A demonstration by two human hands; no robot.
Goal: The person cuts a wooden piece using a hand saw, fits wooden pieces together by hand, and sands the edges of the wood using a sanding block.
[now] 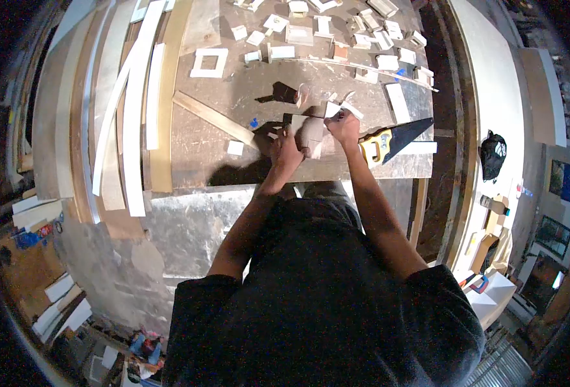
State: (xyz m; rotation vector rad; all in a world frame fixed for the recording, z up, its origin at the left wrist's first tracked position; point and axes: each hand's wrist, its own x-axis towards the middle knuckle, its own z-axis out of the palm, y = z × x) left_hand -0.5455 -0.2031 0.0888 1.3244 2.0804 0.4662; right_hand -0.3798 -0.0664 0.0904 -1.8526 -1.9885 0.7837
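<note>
At the near edge of the workbench, my left hand (287,155) is closed on a small pale wooden piece (312,132), its fingers along the left side. A shadow falls across that piece, so its exact shape is hard to make out. Close by on the right, my right hand (344,128) grips a small white-faced wood piece (352,110), held just above and beside the other one. A handsaw (388,143) with a yellow handle and dark blade lies right of my right hand. Left of my left hand are a white square offcut (235,148) and a wooden strip (210,117).
Many small wooden box-like pieces (299,34) cover the far part of the workbench (233,97), near a square frame (209,63). Long boards (152,97) lie along the left. A black cap (492,156) rests on the pale surface at right.
</note>
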